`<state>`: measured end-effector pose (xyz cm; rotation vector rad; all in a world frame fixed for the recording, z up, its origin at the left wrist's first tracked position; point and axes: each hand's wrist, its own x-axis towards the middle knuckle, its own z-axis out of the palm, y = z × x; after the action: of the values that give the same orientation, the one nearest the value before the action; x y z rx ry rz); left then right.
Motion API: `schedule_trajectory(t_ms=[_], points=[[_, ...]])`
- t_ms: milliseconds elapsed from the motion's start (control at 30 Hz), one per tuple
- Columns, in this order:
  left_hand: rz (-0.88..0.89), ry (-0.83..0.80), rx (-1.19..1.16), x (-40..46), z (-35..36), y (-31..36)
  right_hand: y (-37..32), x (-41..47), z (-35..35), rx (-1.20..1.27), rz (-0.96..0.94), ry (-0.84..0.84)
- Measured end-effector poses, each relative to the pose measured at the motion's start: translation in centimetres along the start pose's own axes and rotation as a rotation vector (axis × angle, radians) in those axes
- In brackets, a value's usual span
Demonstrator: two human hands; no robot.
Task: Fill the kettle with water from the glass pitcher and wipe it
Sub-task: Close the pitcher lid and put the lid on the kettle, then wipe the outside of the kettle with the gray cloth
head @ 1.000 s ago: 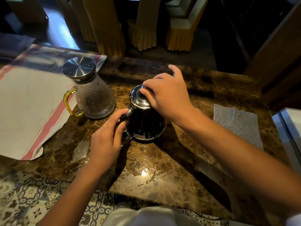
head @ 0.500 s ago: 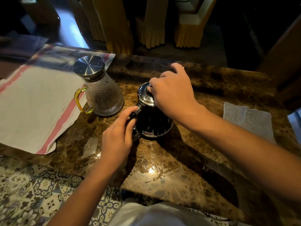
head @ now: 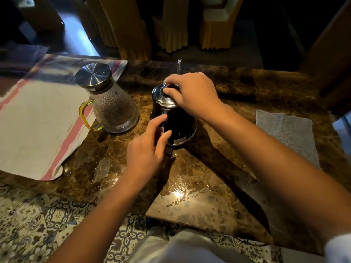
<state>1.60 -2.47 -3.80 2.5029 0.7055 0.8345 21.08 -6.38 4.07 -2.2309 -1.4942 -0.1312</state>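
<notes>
Kettle mid-table, pitcher just left

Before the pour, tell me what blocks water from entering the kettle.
The kettle has its lid on, pinched by the right hand. The pitcher also wears its steel cap.

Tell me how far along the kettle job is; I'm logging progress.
Done: nothing clearly. The glass pitcher stands capped on the table. In hand: the right hand pinches the kettle lid's knob while the left hand steadies its handle side. Left: pouring, and wiping with the grey cloth, lying untouched.
</notes>
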Motion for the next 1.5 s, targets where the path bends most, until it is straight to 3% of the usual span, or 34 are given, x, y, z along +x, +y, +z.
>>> schedule_trajectory(t_ms=[200, 433, 600, 667, 767, 867, 967, 1200, 1367, 1500], points=[[0.001, -0.036, -0.008, 0.3, 0.6, 0.3, 0.4, 0.0, 0.5, 0.098, 0.049, 0.013], [0.010, -0.026, 0.041, 1.0, 0.2, -1.1, -0.7, 0.1, 1.2, -0.040, 0.093, 0.130], [0.010, -0.039, -0.001, 1.1, 0.4, -1.3, -0.9, 0.0, 1.1, 0.006, 0.122, 0.129], [0.002, -0.056, -0.111, 1.2, 0.3, -1.6, -0.7, 0.2, 1.2, 0.031, 0.130, 0.104], [-0.129, -0.102, -0.497, 1.1, 0.4, -1.7, 0.2, -0.4, 1.0, 0.161, 0.134, -0.030], [-0.152, -0.122, -0.532, 1.0, 0.8, -1.9, 1.8, -2.5, 0.1, 0.243, 0.187, 0.033], [-0.118, -0.181, -0.479, 1.4, 1.0, -2.8, 4.9, -5.7, -1.0, 0.188, 0.338, 0.174], [-0.073, -0.318, -0.644, 1.8, 1.0, -3.2, 11.6, -15.2, -1.2, 0.004, 0.721, 0.137], [-0.058, -0.287, -0.673, 1.6, 1.5, -3.3, 15.5, -18.5, 0.2, -0.122, 0.804, 0.060], [-0.202, -0.177, -0.713, 1.3, 2.2, -2.5, 18.4, -18.3, 1.3, -0.199, 0.759, 0.027]])
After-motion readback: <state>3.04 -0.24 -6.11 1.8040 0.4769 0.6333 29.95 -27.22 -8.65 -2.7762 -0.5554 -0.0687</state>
